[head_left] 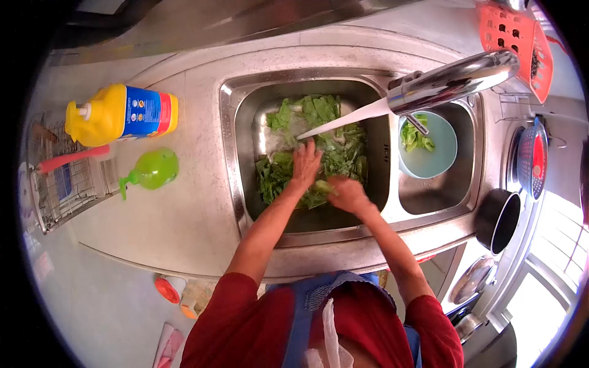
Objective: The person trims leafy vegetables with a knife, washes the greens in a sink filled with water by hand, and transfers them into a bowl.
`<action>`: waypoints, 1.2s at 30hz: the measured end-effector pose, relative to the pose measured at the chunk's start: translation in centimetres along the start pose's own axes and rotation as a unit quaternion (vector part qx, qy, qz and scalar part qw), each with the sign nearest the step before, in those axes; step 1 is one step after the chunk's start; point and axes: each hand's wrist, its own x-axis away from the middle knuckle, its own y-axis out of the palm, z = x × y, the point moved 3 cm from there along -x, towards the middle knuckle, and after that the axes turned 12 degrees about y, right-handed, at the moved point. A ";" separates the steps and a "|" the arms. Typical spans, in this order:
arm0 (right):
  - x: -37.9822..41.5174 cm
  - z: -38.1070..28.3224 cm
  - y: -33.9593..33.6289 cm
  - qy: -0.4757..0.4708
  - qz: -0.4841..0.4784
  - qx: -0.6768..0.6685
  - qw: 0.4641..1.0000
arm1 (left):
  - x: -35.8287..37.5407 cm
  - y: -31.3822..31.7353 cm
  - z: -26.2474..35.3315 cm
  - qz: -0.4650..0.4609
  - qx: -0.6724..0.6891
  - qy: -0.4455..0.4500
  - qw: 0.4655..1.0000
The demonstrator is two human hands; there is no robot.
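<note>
Leafy greens (pixel 343 153) lie in water across the large left basin (pixel 377 196). Water runs from the chrome faucet (pixel 454 83) in a white stream into this basin. My left hand (pixel 307 162) is over the greens near the end of the stream, its fingers spread. Beside it on the right, my right hand (pixel 348 194) is closed on a pale green stalk (pixel 325 187). Its fingers are somewhat blurred.
A light blue bowl (pixel 429 161) with some greens sits in the small right basin (pixel 423 199). On the counter at left are a yellow jug (pixel 113 116) and a green pump bottle (pixel 158 168). A black pot (pixel 498 221) stands at right.
</note>
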 end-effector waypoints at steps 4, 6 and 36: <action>3.4 1.3 -11.1 0.123 0.046 -0.221 0.966 | 0.2 -1.7 0.9 0.037 0.371 -0.069 0.925; 4.6 3.6 -15.7 0.124 0.190 -0.196 0.954 | -0.4 -5.8 0.8 0.028 0.394 -0.103 0.913; -6.3 6.4 -5.5 0.068 -0.008 -0.423 0.904 | 4.6 -13.6 -7.7 0.117 0.587 -0.154 0.786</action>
